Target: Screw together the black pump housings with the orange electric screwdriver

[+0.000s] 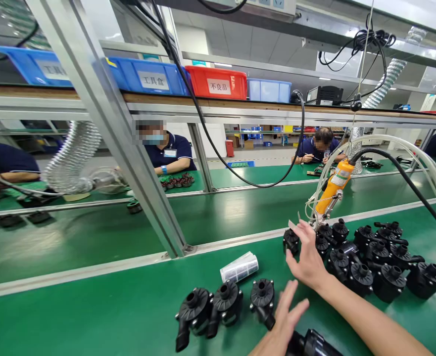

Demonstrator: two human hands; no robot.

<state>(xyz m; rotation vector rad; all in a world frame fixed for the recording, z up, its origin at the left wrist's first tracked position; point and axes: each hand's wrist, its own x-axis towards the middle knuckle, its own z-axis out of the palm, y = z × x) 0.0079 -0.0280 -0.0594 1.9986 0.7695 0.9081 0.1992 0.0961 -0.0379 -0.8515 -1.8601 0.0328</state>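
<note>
My left hand (pixel 285 316) is low in the view, its fingers stretched and its thumb apart. It is beside a black pump (pixel 262 296) with a round ribbed top and a side spout. Below it lies another black part (pixel 316 343), cut off by the frame's bottom edge. Farther forward, my right hand (pixel 307 257) reaches over the bench with its thumb spread from its fingers. A small pale piece (pixel 292 225) shows at its fingertips; whether it is stuck there cannot be made out. Just behind that hand stands a black pump (pixel 291 241).
Several black pumps (pixel 390 282) crowd the right side; two more (pixel 193 309) stand left. A curled label sheet (pixel 239 267) lies behind them. An orange power tool (pixel 334 190) hangs among hoses. A metal post (pixel 128 133) rises at left. Co-workers (pixel 169 151) sit across the bench.
</note>
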